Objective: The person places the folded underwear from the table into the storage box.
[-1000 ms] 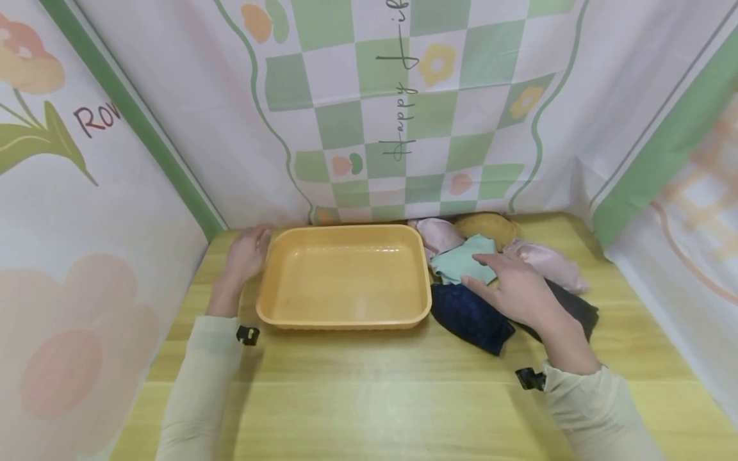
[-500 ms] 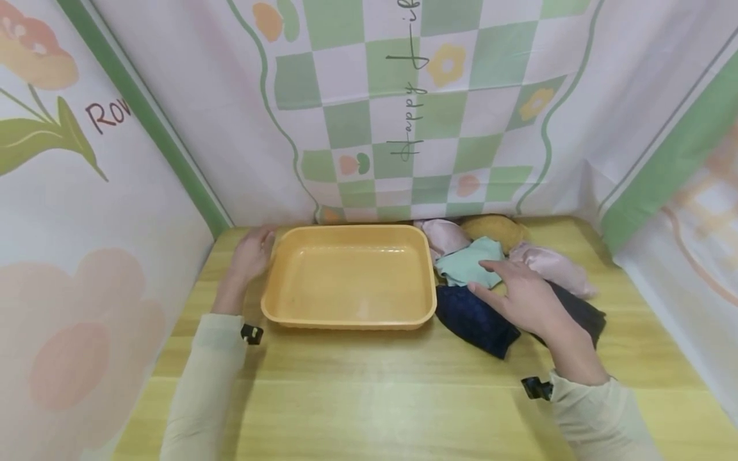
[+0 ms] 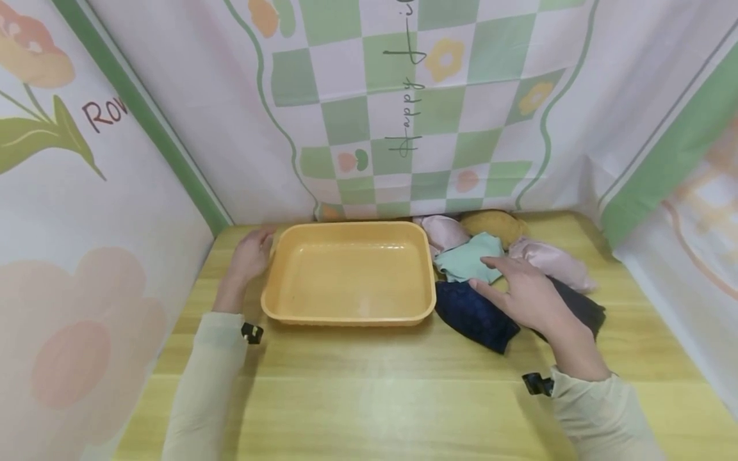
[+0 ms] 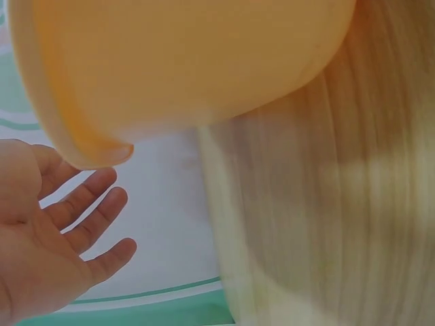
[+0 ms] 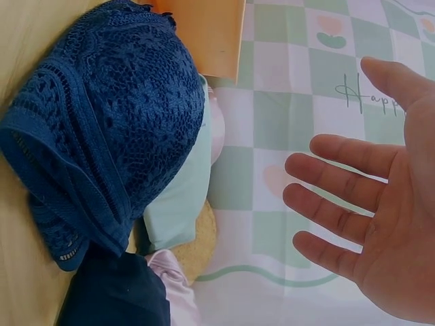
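Right hand (image 3: 527,291) hung near the mint cloth (image 3: 467,257), fingers apart, gripping nothing; left hand (image 3: 250,256), fingers slightly spread, sat by the yellow tray (image 3: 348,282) (contact unclear). Navy lace garment (image 3: 475,317) lay right of the tray, likely light, soft, floppy; best pinched at its edge.

Bare hands (image 3: 527,291), long wrinkled pale-beige sleeves (image 3: 198,384), small black angular wrist fittings (image 3: 539,383).

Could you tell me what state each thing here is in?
Tray: upright, empty
Left hand: fingers relaxed, beside the tray
Right hand: fingers spread, holding nothing
Blue cloth: bulging, not flat
Green cloth: crumpled
Black cloth: partly hidden, folds unclear
Pink cloths: crumpled
Yellow cloth: bulging, partly hidden
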Demonstrator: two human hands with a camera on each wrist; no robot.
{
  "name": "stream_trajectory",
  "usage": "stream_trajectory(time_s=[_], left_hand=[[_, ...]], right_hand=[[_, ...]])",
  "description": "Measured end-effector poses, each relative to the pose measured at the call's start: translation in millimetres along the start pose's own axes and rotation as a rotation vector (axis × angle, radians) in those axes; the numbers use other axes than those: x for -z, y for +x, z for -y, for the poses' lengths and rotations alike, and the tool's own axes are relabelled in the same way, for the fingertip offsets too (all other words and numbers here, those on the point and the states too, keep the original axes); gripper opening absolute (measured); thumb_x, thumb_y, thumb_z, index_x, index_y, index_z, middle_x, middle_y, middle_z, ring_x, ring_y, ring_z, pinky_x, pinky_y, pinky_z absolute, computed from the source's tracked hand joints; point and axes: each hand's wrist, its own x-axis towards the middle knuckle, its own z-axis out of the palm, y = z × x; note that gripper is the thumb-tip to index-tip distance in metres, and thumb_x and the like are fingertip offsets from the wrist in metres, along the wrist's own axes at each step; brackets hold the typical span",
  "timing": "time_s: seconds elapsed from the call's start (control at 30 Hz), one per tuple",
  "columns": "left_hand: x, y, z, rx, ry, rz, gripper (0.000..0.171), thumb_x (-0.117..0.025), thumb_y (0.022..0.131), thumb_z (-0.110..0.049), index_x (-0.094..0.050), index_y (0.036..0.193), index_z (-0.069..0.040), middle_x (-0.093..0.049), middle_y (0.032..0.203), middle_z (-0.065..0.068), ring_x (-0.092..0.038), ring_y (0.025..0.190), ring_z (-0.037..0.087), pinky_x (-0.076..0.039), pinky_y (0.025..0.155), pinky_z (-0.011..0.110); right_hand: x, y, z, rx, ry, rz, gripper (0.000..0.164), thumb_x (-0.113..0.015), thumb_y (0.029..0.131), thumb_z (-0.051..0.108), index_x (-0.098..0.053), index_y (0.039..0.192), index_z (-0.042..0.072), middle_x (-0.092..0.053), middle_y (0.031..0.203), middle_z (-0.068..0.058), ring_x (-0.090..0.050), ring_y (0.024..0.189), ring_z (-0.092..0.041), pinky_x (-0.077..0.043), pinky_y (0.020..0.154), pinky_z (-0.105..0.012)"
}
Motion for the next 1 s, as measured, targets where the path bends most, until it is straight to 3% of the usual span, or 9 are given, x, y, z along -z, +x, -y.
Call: stream_trajectory(time_s=[0.27, 0.57, 1.0], left_hand=[[-4.0, -0.1, 9.2, -0.009, -0.009, -0.009, 0.042, -0.036, 0.109, -0.019, -0.049, 0.142, 0.002, -0.058, 0.133, 0.029, -0.054, 0.125, 0.046, -0.041, 0.111, 0.058], [-10.6, -2.6, 18.1, 0.043, -0.040, 0.021, 0.043, -0.035, 0.109, -0.020, -0.046, 0.146, 0.000, -0.054, 0.138, 0.028, -0.054, 0.126, 0.045, -0.042, 0.111, 0.058], [-19.0, -1.5, 21.3, 0.041, -0.044, 0.019, 0.046, -0.032, 0.109, -0.025, -0.047, 0.144, 0.001, -0.052, 0.142, 0.029, -0.049, 0.132, 0.047, -0.036, 0.115, 0.058]], right_hand=[[-1.1, 1.2, -0.2, 0.000, 0.013, 0.001, 0.073, -0.047, 0.099, 0.061, -0.050, 0.145, 0.004, -0.052, 0.146, -0.026, -0.043, 0.135, -0.051, -0.036, 0.107, -0.068], [-4.1, 1.5, -0.7, 0.008, 0.007, -0.001, 0.072, -0.047, 0.099, 0.060, -0.050, 0.145, 0.004, -0.053, 0.145, -0.025, -0.044, 0.134, -0.051, -0.035, 0.107, -0.068], [-7.8, 1.4, -3.0, 0.013, 0.015, -0.005, 0.070, -0.048, 0.100, 0.058, -0.050, 0.144, 0.003, -0.054, 0.143, -0.026, -0.046, 0.132, -0.051, -0.039, 0.104, -0.068]])
